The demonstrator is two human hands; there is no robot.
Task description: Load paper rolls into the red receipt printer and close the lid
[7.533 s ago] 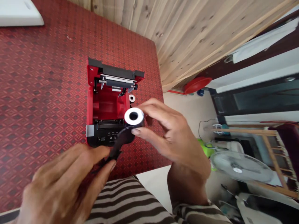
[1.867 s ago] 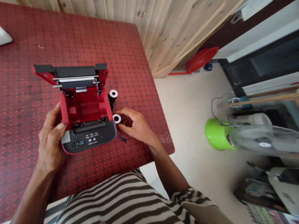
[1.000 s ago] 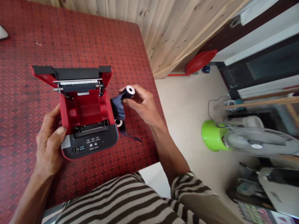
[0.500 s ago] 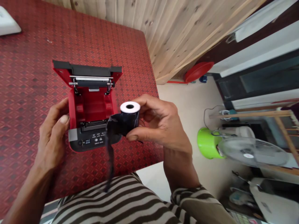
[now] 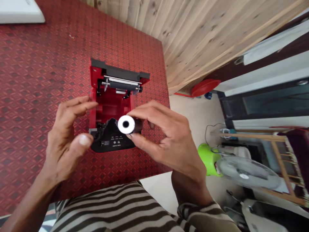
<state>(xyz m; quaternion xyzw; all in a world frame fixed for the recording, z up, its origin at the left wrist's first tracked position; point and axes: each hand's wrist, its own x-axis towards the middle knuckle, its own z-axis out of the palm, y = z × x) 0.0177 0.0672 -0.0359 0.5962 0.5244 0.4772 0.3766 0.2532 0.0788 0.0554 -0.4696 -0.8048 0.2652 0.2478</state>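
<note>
A small red and black receipt printer [image 5: 113, 106] stands on the table with its lid [image 5: 120, 75] raised and its red paper bay showing. My right hand [image 5: 166, 135] grips a paper roll [image 5: 126, 124] between thumb and fingers, over the front of the bay. The roll's white end with its dark core hole faces me. A loose dark strip [image 5: 109, 127] hangs from the roll's left side across the printer's front. At the printer's left side is my left hand [image 5: 70, 135], fingers apart and holding nothing; its fingertips are close to the red side wall.
A red patterned cloth covers the table [image 5: 48, 74]. A white object [image 5: 21, 11] lies at the far left corner. Wood panelling [image 5: 193, 38] borders the table's far side. On the floor to the right are a green bucket [image 5: 209, 159] and a fan [image 5: 248, 172].
My left hand has let go of the printer's side and opened. The roll has tilted its end toward me and moved over the bay's front, its dark strip now gathered near the printer.
</note>
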